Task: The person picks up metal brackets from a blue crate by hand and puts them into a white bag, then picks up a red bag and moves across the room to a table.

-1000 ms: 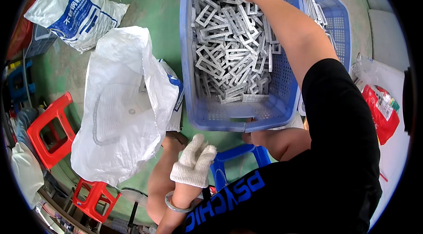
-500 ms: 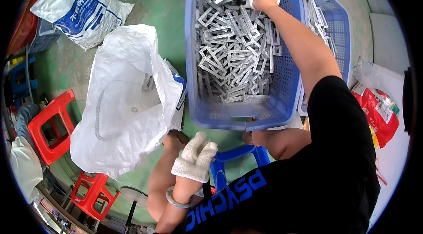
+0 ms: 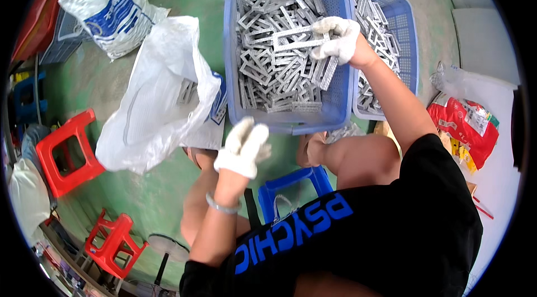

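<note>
My right hand [image 3: 338, 39], in a white knit glove, is closed round several silver-grey rectangular metal frames. One held frame [image 3: 292, 45] points left from the fingers, and others hang below the hand. They are above a blue plastic crate [image 3: 231, 45] heaped with loose metal frames [image 3: 274, 76] of the same kind. My left hand [image 3: 241, 149], gloved too, is at the crate's near left corner with its fingers apart and nothing seen in them. To its left gapes a white woven sack [image 3: 126, 140], with a few metal frames [image 3: 188, 91] inside.
A second blue crate [image 3: 415, 56] of metal frames stands against the first on the right. A full white sack [image 3: 120, 14] is at the back left. Red stools [image 3: 53, 177] are at the left, a blue stool [image 3: 268, 191] by my legs, and a red bag [image 3: 467, 132] at the right.
My right hand has come up from the crate's far right corner toward me, now with metal frames in it. My left hand has moved forward, up to the crate's near edge. The view has shifted.
</note>
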Tool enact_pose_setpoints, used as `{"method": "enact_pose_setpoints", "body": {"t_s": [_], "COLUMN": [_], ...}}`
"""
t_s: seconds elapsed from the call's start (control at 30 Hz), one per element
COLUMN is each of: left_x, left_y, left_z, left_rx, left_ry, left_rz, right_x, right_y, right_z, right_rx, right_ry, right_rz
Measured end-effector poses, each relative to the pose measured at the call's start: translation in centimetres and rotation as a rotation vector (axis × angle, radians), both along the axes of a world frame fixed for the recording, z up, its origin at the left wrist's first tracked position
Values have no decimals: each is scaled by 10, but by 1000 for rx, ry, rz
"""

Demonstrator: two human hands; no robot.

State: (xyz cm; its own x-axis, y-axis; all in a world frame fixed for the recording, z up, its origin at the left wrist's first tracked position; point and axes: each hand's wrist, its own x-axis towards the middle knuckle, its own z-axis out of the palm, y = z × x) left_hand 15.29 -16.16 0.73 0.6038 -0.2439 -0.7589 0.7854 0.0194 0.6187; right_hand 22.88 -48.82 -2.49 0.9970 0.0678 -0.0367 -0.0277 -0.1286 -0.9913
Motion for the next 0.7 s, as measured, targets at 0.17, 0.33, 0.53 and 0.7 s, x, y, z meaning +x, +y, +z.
{"method": "enact_pose_setpoints", "body": {"t_s": [0.17, 0.33, 0.53, 0.7], "left_x": [12, -3, -18, -14], "left_y": [-3, 1, 5, 14], "left_z": [20, 29, 20, 22], "left_rx": [-428, -294, -376, -386], "left_ry": [66, -263, -584, -621], "left_rz": [79, -16, 119, 143], "right_x": [-45, -84, -104, -105], "right_y": [60, 96, 108, 118], "right_z": [83, 93, 86, 96], "right_rx": [-85, -133, 339, 461], "right_ry": [-21, -137, 133, 187], "right_rz": [274, 281, 64, 2]}}
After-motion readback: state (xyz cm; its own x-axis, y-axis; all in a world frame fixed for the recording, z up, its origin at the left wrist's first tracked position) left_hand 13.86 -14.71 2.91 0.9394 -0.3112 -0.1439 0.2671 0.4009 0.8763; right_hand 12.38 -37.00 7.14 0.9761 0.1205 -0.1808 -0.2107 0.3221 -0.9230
